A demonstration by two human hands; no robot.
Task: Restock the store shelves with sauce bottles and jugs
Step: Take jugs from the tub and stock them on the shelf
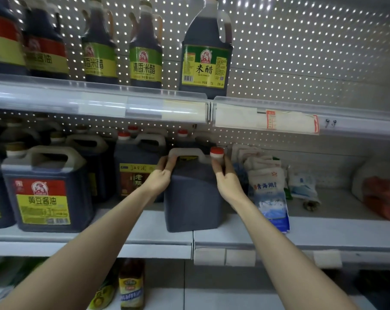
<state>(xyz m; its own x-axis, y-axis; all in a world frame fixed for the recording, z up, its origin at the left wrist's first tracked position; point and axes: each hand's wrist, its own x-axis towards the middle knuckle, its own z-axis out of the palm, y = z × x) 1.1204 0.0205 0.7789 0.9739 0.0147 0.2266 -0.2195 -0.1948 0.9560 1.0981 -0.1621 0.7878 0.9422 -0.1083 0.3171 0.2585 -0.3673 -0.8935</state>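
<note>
Both hands hold the dark jug (192, 195) standing on the middle shelf (158, 227). The left hand (161, 173) grips its handle end; the right hand (226, 177) curls around the neck under the red cap (216, 151).

Dim overall; pegboard (301, 52) holes glow w/ backlight, glare on shelf rail (104, 101), edges blurred + bent.

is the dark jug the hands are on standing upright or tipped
Upright: the dark jug sits base-flat on the shelf, red cap on top; left hand grips its handle, right hand its neck.
</note>
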